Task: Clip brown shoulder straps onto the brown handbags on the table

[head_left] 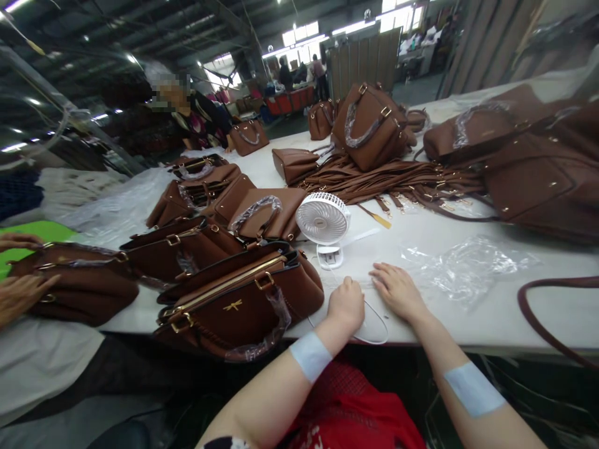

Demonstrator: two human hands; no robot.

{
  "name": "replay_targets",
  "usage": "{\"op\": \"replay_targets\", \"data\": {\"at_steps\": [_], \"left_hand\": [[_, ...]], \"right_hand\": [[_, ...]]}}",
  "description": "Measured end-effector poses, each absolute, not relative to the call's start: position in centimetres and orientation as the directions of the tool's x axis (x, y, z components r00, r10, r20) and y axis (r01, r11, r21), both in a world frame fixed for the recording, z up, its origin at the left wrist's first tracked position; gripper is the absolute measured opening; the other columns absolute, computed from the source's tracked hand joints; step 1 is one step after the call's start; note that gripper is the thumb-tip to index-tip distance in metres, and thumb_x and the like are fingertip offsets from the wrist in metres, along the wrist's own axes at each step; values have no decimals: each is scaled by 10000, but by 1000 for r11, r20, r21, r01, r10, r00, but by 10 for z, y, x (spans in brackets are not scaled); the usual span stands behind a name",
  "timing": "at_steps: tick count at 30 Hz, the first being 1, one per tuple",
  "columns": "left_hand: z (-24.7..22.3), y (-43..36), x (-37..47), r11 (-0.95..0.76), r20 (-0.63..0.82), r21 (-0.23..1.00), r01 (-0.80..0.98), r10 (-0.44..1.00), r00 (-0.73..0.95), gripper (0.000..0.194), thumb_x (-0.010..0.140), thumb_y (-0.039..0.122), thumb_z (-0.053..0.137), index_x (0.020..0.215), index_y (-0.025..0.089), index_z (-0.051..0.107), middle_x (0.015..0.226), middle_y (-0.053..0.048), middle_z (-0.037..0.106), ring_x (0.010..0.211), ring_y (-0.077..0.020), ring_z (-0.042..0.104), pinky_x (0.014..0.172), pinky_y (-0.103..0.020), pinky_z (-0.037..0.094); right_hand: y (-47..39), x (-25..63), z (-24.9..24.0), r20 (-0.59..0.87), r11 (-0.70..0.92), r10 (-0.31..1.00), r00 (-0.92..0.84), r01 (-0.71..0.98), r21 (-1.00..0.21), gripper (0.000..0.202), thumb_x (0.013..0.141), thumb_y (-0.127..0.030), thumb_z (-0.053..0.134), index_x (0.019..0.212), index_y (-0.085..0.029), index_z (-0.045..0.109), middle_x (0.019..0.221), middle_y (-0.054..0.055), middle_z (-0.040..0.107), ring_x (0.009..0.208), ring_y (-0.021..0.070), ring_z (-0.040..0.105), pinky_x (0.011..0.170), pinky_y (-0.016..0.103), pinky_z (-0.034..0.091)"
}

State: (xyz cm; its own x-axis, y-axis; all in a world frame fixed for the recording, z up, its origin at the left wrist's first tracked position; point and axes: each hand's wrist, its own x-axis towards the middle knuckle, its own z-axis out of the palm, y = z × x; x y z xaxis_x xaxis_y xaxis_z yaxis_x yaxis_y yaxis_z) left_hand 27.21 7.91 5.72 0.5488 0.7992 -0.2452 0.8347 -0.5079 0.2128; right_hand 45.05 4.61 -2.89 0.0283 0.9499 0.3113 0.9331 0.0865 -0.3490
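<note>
- Table (491, 324): white top, carries everything below.
- Bag heap (547, 181): brown, right end of table, several bags overlapping.
- Strap pile (384, 178): brown, mid-table, gold clips toward the wearer; tall bag (369, 137) upright right behind it.
- Front bag (253, 318): brown, left of the left hand, at the near edge, zip on top, handle in clear wrap hanging over the edge. More brown bags behind it.
- Co-worker, far left: lower hand (25, 296) flat against a brown side bag (88, 284), other hand at its top.
- Clear plastic (472, 268): crumpled, right of the right hand.
- Fan (322, 218): white, small, stands on table just beyond the left hand, between front bag and strap pile.
- Right hand (397, 290): palm down on table, fingers spread a little, no grip.
- Left hand (346, 305): fingers curled in, resting on table near front bag; can't tell if anything's inside.
- Cable (387, 330): thin, white, loops between the wearer's hands near table edge.
- Emblem (233, 305): gold dragonfly on front bag.
</note>
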Motion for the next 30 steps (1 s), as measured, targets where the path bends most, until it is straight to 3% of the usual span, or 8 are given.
{"op": "replay_targets", "data": {"at_steps": [5, 12, 15, 18, 21, 24, 30], "left_hand": [[75, 60, 241, -512, -283, 134, 849, 801, 528, 313, 923, 48, 319, 1108, 121, 561, 1096, -147, 566, 979, -236, 660, 798, -329, 540], [83, 34, 184, -425, -260, 217, 879, 842, 472, 233, 951, 124, 352, 1091, 124, 538, 1134, -152, 574, 968, -263, 657, 805, -366, 535], [80, 21, 164, -380, -272, 286, 880, 848, 454, 216, 954, 133, 352, 1054, 132, 543, 1141, -145, 584, 969, -262, 655, 819, -370, 528], [78, 12, 152, -345, -229, 381, 858, 864, 449, 194, 963, 166, 358, 1031, 154, 540, 1119, -122, 592, 967, -242, 646, 845, -360, 513], [77, 6, 143, -324, -163, 484, 812, 879, 448, 189, 960, 169, 353, 1028, 173, 529, 1097, -97, 595, 973, -227, 630, 862, -354, 498], [78, 3, 136, -306, -135, 568, 764, 881, 454, 182, 956, 175, 347, 974, 183, 528, 1067, -85, 595, 944, -220, 612, 845, -354, 490], [81, -1, 125, -329, -48, 701, 633, 864, 502, 173, 945, 201, 353, 915, 181, 523, 1019, -85, 595, 884, -207, 582, 802, -347, 475]], "right_hand": [[48, 448, -31, 342, 100, 939, 21, 938, -333, 312, 961, -364, 439, 1149, -249, 659, 1326, 82, 629, 1240, 265, 553, 1045, 486, 419], [36, 436, -3, 565, 71, 809, 161, 928, -367, 308, 952, -286, 423, 1137, -190, 650, 1178, 145, 688, 1157, 302, 604, 1012, 523, 461], [11, 401, 30, 651, 179, 743, 157, 890, -420, 340, 923, -200, 461, 1233, -240, 594, 1199, 134, 671, 1128, 295, 623, 971, 505, 501], [-16, 352, 55, 513, 410, 847, -138, 785, -466, 527, 889, -108, 435, 1386, -279, 471, 1360, 109, 580, 1222, 272, 578, 951, 454, 541], [-30, 319, 61, 367, 531, 843, -394, 718, -450, 569, 890, -93, 427, 1419, -302, 430, 1302, 79, 621, 1161, 251, 617, 924, 426, 569], [-29, 311, 57, 352, 530, 841, -410, 752, -392, 410, 943, -154, 445, 1312, -314, 521, 1078, 62, 700, 941, 238, 680, 797, 391, 594], [-25, 313, 67, 302, 563, 811, -502, 809, -170, 194, 950, -168, 488, 1048, -246, 636, 787, 27, 675, 705, 201, 628, 629, 314, 508]]}}
